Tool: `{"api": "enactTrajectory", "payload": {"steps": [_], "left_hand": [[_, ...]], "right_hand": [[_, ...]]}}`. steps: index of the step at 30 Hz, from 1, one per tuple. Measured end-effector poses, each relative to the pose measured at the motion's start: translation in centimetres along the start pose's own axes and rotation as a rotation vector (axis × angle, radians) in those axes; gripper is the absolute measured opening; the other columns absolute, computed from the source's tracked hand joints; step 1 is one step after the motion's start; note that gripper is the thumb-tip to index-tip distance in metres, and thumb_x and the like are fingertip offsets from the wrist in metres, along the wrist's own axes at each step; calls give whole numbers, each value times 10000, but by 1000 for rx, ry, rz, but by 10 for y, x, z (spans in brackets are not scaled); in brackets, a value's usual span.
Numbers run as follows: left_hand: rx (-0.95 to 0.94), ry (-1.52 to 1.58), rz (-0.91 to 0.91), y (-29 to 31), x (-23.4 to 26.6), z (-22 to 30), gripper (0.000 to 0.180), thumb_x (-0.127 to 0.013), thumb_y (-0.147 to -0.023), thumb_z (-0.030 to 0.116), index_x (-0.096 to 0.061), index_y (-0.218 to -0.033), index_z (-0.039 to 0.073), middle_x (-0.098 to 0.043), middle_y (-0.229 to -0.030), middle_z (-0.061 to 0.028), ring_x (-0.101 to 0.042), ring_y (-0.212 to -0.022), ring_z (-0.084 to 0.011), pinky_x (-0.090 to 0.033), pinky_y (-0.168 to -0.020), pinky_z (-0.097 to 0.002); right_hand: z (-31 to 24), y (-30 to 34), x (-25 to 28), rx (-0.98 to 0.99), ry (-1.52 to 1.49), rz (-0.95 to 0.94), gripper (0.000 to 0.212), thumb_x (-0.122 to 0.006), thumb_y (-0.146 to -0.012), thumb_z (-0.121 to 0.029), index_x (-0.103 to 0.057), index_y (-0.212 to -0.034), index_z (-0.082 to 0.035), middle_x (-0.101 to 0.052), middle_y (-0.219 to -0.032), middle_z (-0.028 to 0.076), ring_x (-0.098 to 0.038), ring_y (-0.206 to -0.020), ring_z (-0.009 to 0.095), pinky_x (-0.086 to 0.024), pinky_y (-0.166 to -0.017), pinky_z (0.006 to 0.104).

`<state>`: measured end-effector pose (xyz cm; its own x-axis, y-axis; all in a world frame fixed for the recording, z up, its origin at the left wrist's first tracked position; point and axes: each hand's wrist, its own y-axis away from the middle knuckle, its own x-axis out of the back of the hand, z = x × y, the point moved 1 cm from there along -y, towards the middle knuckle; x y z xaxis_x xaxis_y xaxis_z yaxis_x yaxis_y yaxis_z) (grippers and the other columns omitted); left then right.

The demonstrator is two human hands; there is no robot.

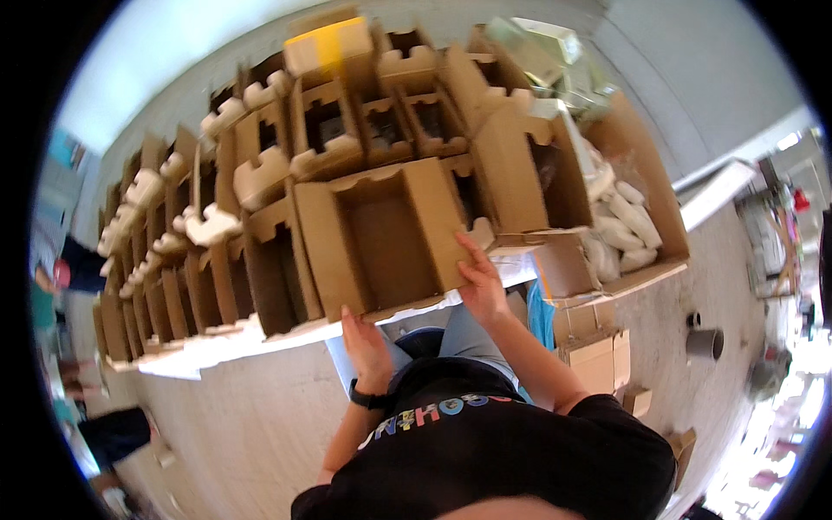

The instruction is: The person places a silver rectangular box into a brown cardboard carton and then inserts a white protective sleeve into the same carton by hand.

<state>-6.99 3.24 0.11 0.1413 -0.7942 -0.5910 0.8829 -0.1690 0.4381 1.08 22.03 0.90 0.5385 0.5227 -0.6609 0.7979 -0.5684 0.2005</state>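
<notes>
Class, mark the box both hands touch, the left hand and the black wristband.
Box (387, 243), head view: bare inner bottom.
Left hand (366, 348), head view: its middle.
Black wristband (367, 399), head view: its middle.

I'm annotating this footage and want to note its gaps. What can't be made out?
All in the head view:
- Left hand: some fingers hidden by the wide open box.
- The box's underside: hidden by its own floor.
- White items in right-hand carton: lower ones hidden by upper ones.
- Person at far left: blurred, cut by the lens rim.
</notes>
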Motion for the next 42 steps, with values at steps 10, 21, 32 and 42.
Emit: {"api": "enactTrajectory", "payload": {"steps": [10, 21, 32, 42], "left_hand": [[-84, -264, -147, -4, 13, -8, 375, -479, -973, 317, -474, -1231, 45, -492, -1239, -36, -435, -1122, -143, -305, -977, -288], [-60, -237, -152, -21, 30, -6, 382, -448, -977, 287, -435, -1240, 10, -463, -1281, -66, -408, -1196, -181, -268, -1053, -326], [-2, -196, -188, -48, 55, -19, 380, -406, -993, 328, -424, -1272, 71, -446, -1299, -40, -385, -1214, -163, -235, -1060, -350], [-91, -270, -146, -30, 30, -5, 402, -380, -993, 345, -415, -1291, 78, -454, -1314, -40, -387, -1222, -165, -244, -1063, -345]], "right_hand": [[-21, 7, -2, 68, 684, -17, 485, -465, -919, -67, -401, -1396, -126, -492, -1284, 77, -518, -997, 137, -436, -845, 286], [-181, 69, -85, 859, 1187, -369, 374, -557, -881, -72, -530, -1252, -31, -617, -1124, 159, -626, -687, 268, -526, -589, 337], [-300, 170, -148, 1503, 846, -1056, 156, -601, -851, -88, -590, -1004, -61, -610, -853, 65, -578, -593, 162, -460, -531, 260], [-303, 152, -113, 1762, 726, -811, 44, -630, -829, -104, -636, -798, -134, -593, -653, -22, -539, -536, 73, -411, -514, 186]]}}
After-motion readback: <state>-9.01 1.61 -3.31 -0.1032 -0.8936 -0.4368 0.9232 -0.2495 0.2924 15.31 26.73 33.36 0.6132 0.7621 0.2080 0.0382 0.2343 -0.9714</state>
